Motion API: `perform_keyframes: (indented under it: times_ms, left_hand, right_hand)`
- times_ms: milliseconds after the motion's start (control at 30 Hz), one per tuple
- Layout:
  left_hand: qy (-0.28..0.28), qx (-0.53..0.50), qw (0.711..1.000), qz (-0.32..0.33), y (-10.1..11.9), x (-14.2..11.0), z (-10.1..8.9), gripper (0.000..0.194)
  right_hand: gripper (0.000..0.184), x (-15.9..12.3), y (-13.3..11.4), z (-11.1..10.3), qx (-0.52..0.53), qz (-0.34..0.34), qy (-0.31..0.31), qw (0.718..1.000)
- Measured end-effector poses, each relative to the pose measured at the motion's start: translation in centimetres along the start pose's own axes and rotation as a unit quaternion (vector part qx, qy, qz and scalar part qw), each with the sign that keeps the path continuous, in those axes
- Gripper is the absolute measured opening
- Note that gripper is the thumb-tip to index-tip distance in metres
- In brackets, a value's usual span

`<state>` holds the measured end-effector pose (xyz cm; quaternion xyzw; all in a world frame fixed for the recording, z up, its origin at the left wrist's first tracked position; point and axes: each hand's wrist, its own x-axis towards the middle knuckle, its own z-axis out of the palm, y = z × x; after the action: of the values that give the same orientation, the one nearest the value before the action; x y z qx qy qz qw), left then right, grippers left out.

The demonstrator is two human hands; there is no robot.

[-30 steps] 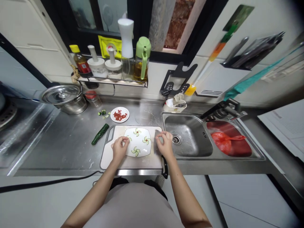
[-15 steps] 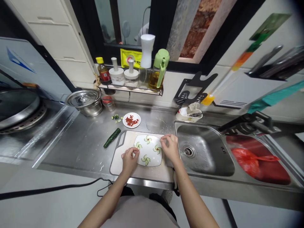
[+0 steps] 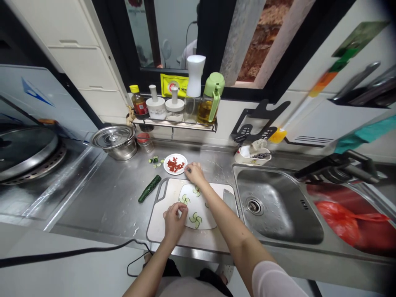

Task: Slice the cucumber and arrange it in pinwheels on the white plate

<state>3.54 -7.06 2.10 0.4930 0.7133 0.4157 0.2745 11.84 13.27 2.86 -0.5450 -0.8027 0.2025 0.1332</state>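
Note:
A white plate (image 3: 204,220) lies on the cutting board (image 3: 161,231), with green cucumber slices set out on it in pinwheel shapes. My left hand (image 3: 175,221) is at the plate's left edge, thumb and forefinger pinched together; whether anything is between them is too small to see. At the rim of a small white dish (image 3: 167,168) holding red pieces (image 3: 175,165), my right hand (image 3: 195,173) has its fingers drawn together, and their tips are hard to make out. My right forearm covers part of the plate. A wide knife blade (image 3: 229,200) rests on the board's right side.
Left of the board lies a cucumber piece (image 3: 149,189), with cucumber scraps (image 3: 156,161) behind it. A lidded steel pot (image 3: 119,144) stands farther left. The sink (image 3: 278,206) is on the right, and a shelf (image 3: 176,123) carries bottles and jars.
My right hand has moved from the plate's right edge, left and away from me, to the small dish. My left hand stays by the plate's left edge. The view has shifted slightly.

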Motion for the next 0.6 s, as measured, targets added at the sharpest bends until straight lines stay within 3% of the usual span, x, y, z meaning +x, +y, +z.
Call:
perform_keyframes:
  times_ms: [267, 600]
  left_hand:
    - [0.012, -0.004, 1.000, -0.019, -0.8, 0.1, -0.7, 0.020]
    - [0.040, -0.008, 0.999, -0.029, -1.3, 0.6, -1.1, 0.022]
  right_hand:
    - [0.026, 3.2, -2.5, 2.8, -0.058, -0.022, -0.090, 0.994]
    - [0.028, 5.2, -4.7, 4.7, -0.094, 0.042, -0.087, 0.991]
